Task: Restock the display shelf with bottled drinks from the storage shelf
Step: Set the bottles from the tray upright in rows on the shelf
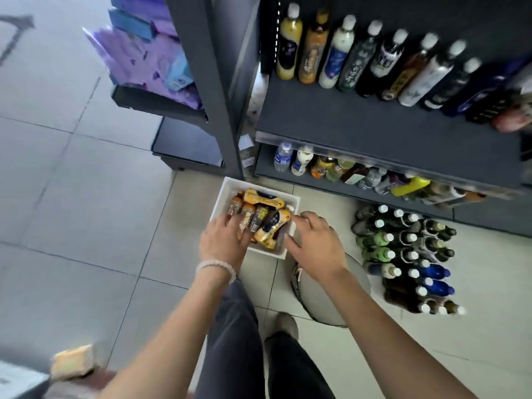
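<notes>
Pale tiled floor (72,180), shop aisle, dark shelving at top.

- Far left: side rack w/ purple packets (149,59).
- Centre: white bin (227,187) on floor by foot of shelf upright; bottled drinks (272,227) lying loose inside, orange/yellow labels, jumbled.
- Left hand (223,240): over bin's near-left corner, fingers spread flat on the bottles, clamped on nothing.
- Right hand (315,243): at bin's near-right edge, fingers curled toward rim; whether it grips rim or only touches it, can't tell.
- Right of bin: floor bottles (403,254) packed upright, white caps.
- Display shelf (374,116): one row at back edge, front bare; lower tier crowded.
- Round stool (331,300) under right forearm.

Risks, as judged: bin lifted by one edge tips, loose bottles roll out. Elbow or bin swung right may topple floor bottles. Stool just beside feet, trip hazard when rising.
</notes>
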The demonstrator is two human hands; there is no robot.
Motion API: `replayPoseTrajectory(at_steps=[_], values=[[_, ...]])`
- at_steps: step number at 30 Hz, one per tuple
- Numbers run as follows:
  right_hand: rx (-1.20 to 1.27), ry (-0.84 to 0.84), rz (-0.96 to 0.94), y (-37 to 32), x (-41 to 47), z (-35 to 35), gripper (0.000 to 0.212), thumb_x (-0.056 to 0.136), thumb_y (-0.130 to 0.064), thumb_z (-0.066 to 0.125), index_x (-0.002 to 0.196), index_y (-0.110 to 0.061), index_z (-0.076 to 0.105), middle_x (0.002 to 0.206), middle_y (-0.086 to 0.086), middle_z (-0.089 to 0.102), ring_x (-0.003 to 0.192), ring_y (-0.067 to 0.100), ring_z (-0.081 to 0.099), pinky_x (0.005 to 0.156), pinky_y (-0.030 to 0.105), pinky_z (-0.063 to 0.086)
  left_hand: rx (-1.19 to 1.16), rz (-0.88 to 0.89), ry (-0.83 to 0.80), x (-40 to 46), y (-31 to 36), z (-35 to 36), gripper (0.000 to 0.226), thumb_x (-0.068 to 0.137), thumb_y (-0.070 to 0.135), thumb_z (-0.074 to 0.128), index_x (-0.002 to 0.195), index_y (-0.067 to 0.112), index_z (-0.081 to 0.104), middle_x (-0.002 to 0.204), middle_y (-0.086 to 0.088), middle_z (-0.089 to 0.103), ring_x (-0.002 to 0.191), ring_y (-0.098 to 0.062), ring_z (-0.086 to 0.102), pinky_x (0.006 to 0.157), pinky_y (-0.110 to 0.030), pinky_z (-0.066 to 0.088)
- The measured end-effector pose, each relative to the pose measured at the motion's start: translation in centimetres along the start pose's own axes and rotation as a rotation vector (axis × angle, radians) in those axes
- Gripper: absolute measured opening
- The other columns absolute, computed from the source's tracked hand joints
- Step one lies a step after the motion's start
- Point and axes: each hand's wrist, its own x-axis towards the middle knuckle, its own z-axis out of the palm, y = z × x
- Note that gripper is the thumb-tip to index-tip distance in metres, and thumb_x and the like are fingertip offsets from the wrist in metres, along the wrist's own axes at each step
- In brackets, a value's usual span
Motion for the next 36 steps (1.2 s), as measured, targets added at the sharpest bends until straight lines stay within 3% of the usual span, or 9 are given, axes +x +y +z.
replayPoseTrajectory(at_steps=[6,16,30,36], values=[[-0.110,-0.013,-0.110,-2.2,-4.2,-4.7,0.049,0.095,-0.041,0.038,0.139,-0.021,0.038,0.147,0.002,0.034,0.132,0.022,0.035,0.108,0.037,0.029,-0.080,-0.109,0.066,-7.8,1.6,-2.8,0.040,0.092,0.041,0.047,0.127,0.023,0.055,0.129,-0.002,0.057,0.110,-0.025,0.056,0.087,-0.037,0.047],[-0.202,0.058,-0.088,-5.2,-1.9,-10.4,0.045,0.097,-0.041,0.036,0.137,-0.020,0.042,0.142,0.002,0.038,0.129,0.023,0.041,0.105,0.037,0.034,-0.053,-0.036,0.190,-4.4,1.0,-10.6,0.035,0.095,0.041,0.040,0.123,0.027,0.055,0.122,0.004,0.057,0.111,-0.016,0.052,0.092,-0.032,0.042],[-0.091,0.197,-0.137,-9.5,2.6,-13.7,0.047,0.095,-0.038,0.043,0.136,-0.016,0.045,0.138,0.002,0.045,0.126,0.021,0.045,0.100,0.037,0.041,-0.175,-0.164,0.223,-3.1,-2.3,-12.9,0.033,0.095,0.040,0.041,0.119,0.027,0.059,0.116,0.003,0.061,0.108,-0.016,0.054,0.087,-0.031,0.043],[-0.157,0.102,-0.146,-8.5,6.8,-13.6,0.045,0.096,-0.039,0.041,0.135,-0.016,0.044,0.137,0.004,0.045,0.122,0.024,0.047,0.098,0.037,0.042,-0.158,-0.269,0.168,-2.2,-3.2,-11.3,0.036,0.096,0.043,0.037,0.123,0.028,0.055,0.118,0.004,0.060,0.109,-0.016,0.053,0.088,-0.032,0.043]])
